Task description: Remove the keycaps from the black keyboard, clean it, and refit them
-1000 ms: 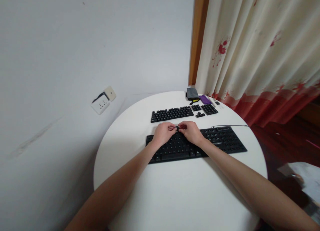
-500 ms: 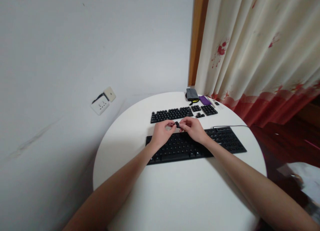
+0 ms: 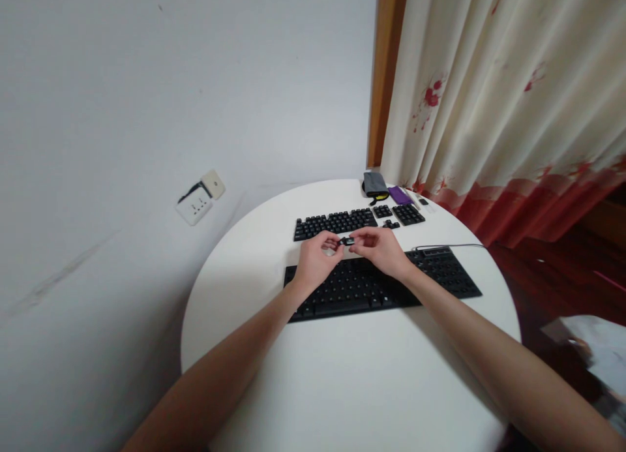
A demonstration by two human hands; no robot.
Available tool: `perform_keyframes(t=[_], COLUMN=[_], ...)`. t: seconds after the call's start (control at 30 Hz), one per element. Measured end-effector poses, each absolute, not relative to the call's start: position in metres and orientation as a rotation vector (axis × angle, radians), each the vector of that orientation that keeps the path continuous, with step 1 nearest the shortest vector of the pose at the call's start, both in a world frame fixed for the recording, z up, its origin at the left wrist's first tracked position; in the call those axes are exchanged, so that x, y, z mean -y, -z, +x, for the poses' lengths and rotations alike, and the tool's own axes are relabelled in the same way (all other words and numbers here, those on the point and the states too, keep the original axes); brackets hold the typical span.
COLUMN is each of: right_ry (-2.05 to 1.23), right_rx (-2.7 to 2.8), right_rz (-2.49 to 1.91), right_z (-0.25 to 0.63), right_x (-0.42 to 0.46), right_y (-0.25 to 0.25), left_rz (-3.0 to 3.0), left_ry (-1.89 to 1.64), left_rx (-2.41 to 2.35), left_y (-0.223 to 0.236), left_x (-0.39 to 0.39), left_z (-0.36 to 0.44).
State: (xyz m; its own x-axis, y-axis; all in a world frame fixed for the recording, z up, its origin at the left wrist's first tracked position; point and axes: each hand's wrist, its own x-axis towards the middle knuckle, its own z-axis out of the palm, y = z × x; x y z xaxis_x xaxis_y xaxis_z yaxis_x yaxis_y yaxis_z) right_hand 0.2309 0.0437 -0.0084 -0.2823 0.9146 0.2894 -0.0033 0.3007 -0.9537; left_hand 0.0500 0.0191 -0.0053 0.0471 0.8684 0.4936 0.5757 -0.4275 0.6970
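Between my fingertips is a small black keycap [image 3: 347, 241], held above the far edge of a black keyboard base [image 3: 342, 302] whose keycaps are largely off. My left hand [image 3: 317, 255] pinches it from the left. From the right, the thumb and fingers of my right hand [image 3: 377, 248] close on it too. Its near face shows a pale patch. Behind my hands lies a block of loose black keycaps [image 3: 335, 224] set out in keyboard rows. Smaller groups sit to its right: a number pad block [image 3: 408, 214] and an arrow-key cluster [image 3: 390, 224].
A grey pouch [image 3: 375, 184] and a purple cloth [image 3: 400, 195] lie at the back of the round white table [image 3: 235, 295]. A cable [image 3: 450, 246] runs from the keyboard to the right. Wall and socket [image 3: 194, 206] are left, a curtain [image 3: 479, 113] right.
The keycap has been turned in my fingers, and a pale patch now shows on it. Both hands stay in nearly the same place above the keyboard.
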Motion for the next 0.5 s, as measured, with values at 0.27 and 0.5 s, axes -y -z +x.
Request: perform_keyframes(t=[0.27,0.5], right_ry=[-0.688,-0.425], right_rx=[1.866,1.759], right_rz=[-0.911,-1.167], right_z=[0.234,0.261], right_x=[-0.038,-0.067], right_y=[0.005,0.014], left_rz=[2.019,2.001], left_ry=[-1.33,-1.125], left_rx=[-1.451,-1.349], left_y=[0.008,0.003], left_x=[-0.021,-0.015], left_z=[0.05,0.054])
